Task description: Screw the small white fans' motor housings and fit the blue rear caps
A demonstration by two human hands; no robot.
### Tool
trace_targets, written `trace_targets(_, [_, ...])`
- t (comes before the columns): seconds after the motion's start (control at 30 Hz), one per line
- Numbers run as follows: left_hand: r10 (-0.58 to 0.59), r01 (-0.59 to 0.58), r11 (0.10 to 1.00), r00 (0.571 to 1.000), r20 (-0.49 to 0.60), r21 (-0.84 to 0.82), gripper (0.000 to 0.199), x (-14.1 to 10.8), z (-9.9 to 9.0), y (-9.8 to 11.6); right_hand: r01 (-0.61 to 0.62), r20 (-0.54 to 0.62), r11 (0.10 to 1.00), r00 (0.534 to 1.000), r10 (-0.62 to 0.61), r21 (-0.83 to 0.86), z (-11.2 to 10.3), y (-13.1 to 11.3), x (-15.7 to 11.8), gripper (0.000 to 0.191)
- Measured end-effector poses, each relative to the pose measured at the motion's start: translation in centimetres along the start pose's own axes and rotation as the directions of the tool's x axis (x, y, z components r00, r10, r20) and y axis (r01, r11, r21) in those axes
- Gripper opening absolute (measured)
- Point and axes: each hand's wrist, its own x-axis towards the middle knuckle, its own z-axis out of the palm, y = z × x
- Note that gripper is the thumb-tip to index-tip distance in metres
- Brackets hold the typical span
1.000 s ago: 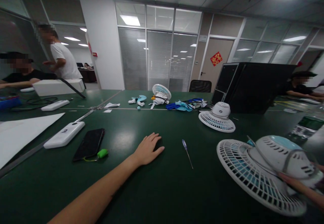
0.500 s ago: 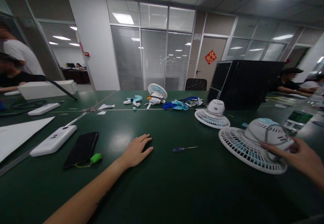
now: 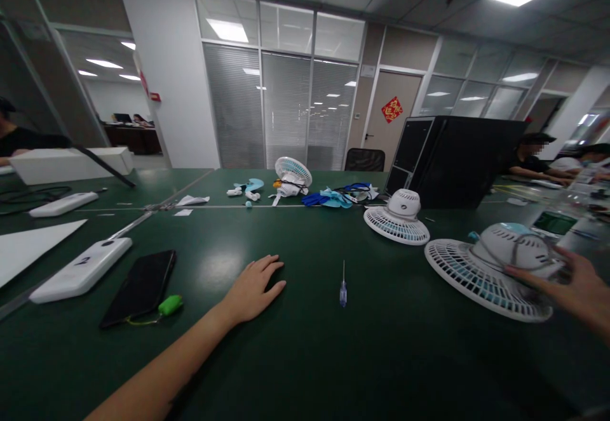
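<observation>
My left hand (image 3: 255, 287) lies flat on the green table (image 3: 281, 357), fingers stretched out, holding nothing. To its right a small screwdriver (image 3: 343, 291) with a clear blue handle rests on the tabletop, tip pointing away from me. At the right my right hand (image 3: 579, 281) grips the motor housing of a white fan (image 3: 498, 246), thumb across the near side; its other fingers are partly hidden. That fan lies grille down, a grey cord wound about its housing. Just behind it a second white fan (image 3: 403, 208) also sits grille down, touched by neither hand.
Left of my arm lie a black phone (image 3: 143, 284) with a green charm and a white power bank (image 3: 83, 268). Farther back are another fan (image 3: 291, 176), blue parts (image 3: 336, 197) and a black computer case (image 3: 457, 160). A bottle (image 3: 555, 221) stands beyond my right hand.
The screwdriver has turned from lying sideways to pointing away from me. The held fan sits slightly farther right in view, still in my right hand. My left hand stays flat.
</observation>
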Motion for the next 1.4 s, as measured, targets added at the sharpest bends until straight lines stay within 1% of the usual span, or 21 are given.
trace_targets(0.03, [0.000, 0.000, 1.000, 1.000, -0.004, -0.001, 0.053, 0.0, 0.0, 0.1, 0.024, -0.001, 0.998, 1.000, -0.024, -0.062, -0.2, -1.1, -0.5, 0.095])
trace_targets(0.07, [0.001, -0.001, 1.000, 1.000, -0.008, -0.003, 0.052, 0.0, -0.1, 0.2, 0.078, -0.015, 0.991, 0.997, -0.080, -0.108, -0.4, -2.5, -1.0, 0.092])
trace_targets(0.1, [0.001, -0.001, 1.000, 1.000, -0.011, -0.005, 0.052, 0.0, -0.1, 0.2, 0.159, -0.050, 0.979, 0.985, -0.166, -0.127, -0.6, -4.0, -1.5, 0.083])
trace_targets(0.13, [0.000, -0.001, 1.000, 1.000, -0.013, -0.007, 0.051, 0.0, -0.2, 0.3, 0.248, -0.076, 0.960, 0.963, -0.259, -0.128, -0.6, -5.5, -2.0, 0.077])
trace_targets(0.17, [0.000, 0.000, 1.000, 1.000, -0.015, -0.009, 0.051, 0.0, -0.2, 0.3, 0.326, -0.078, 0.938, 0.939, -0.336, -0.113, -0.3, -7.2, -2.3, 0.073])
trace_targets(0.2, [-0.002, 0.001, 1.000, 1.000, -0.017, -0.011, 0.051, 0.0, -0.2, 0.3, 0.379, -0.053, 0.923, 0.922, -0.383, -0.071, 0.2, -8.7, -2.5, 0.070])
trace_targets(0.23, [-0.002, 0.002, 1.000, 1.000, -0.018, -0.013, 0.052, 0.0, -0.2, 0.4, 0.397, -0.007, 0.918, 0.918, -0.397, -0.012, 1.0, -10.1, -2.5, 0.067])
trace_targets(0.3, [-0.002, 0.002, 1.000, 1.000, -0.019, -0.014, 0.052, 0.0, -0.2, 0.4, 0.392, 0.042, 0.919, 0.918, -0.393, 0.038, 3.5, -12.4, -1.7, 0.062])
trace_targets(0.4, [-0.006, 0.006, 1.000, 1.000, -0.026, -0.011, 0.051, 0.0, 0.0, 0.4, 0.300, 0.121, 0.949, 0.943, -0.311, 0.100, 8.4, -14.4, 0.9, 0.063])
trace_targets(0.47, [-0.011, 0.011, 1.000, 0.999, -0.035, -0.009, 0.050, 0.1, 0.1, 0.5, 0.180, 0.157, 0.975, 0.967, -0.200, 0.131, 11.5, -15.1, 3.3, 0.069])
trace_targets(0.53, [-0.015, 0.015, 1.000, 0.999, -0.045, -0.010, 0.047, 0.2, 0.2, 0.5, 0.066, 0.179, 0.985, 0.979, -0.094, 0.156, 14.0, -15.5, 5.7, 0.073])
trace_targets(0.6, [-0.021, 0.020, 1.000, 0.998, -0.054, -0.013, 0.046, 0.4, 0.2, 0.6, -0.020, 0.191, 0.983, 0.981, -0.015, 0.180, 15.8, -16.0, 7.7, 0.077])
trace_targets(0.67, [-0.028, 0.027, 0.999, 0.998, -0.061, -0.017, 0.045, 0.4, 0.3, 0.6, -0.080, 0.203, 0.975, 0.978, 0.038, 0.205, 17.1, -16.6, 8.9, 0.080])
trace_targets(0.77, [-0.036, 0.034, 0.999, 0.997, -0.067, -0.023, 0.044, 0.5, 0.4, 0.6, -0.137, 0.207, 0.961, 0.974, 0.087, 0.242, 18.4, -17.5, 8.7, 0.080])
trace_targets(0.83, [-0.037, 0.035, 0.999, 0.997, -0.070, -0.029, 0.044, 0.5, 0.5, 0.5, -0.138, 0.168, 0.953, 0.981, 0.095, 0.269, 18.8, -17.9, 7.7, 0.080])
trace_targets(0.9, [-0.034, 0.032, 0.999, 0.997, -0.073, -0.036, 0.044, 0.5, 0.5, 0.4, -0.096, 0.111, 0.948, 0.992, 0.065, 0.303, 18.6, -18.0, 6.4, 0.079])
trace_targets(1.03, [-0.023, 0.018, 0.998, 0.996, -0.091, -0.061, 0.043, 0.6, 0.8, 0.2, 0.058, 0.039, 0.921, 0.996, -0.079, 0.386, 17.1, -17.7, 4.2, 0.073])
trace_targets(1.13, [-0.017, 0.010, 0.998, 0.995, -0.102, -0.067, 0.043, 0.6, 0.9, 0.0, 0.136, 0.025, 0.886, 0.986, -0.164, 0.443, 15.9, -17.6, 2.6, 0.072])
trace_targets(1.23, [-0.017, 0.012, 0.998, 0.996, -0.091, -0.056, 0.043, 0.6, 0.9, 0.1, 0.177, 0.023, 0.849, 0.976, -0.217, 0.497, 15.0, -18.0, 0.7, 0.074])
trace_targets(1.4, [-0.019, 0.014, 0.999, 0.996, -0.091, -0.048, 0.043, 0.6, 0.6, 0.3, 0.251, -0.009, 0.786, 0.955, -0.298, 0.564, 13.0, -19.1, -2.0, 0.069])
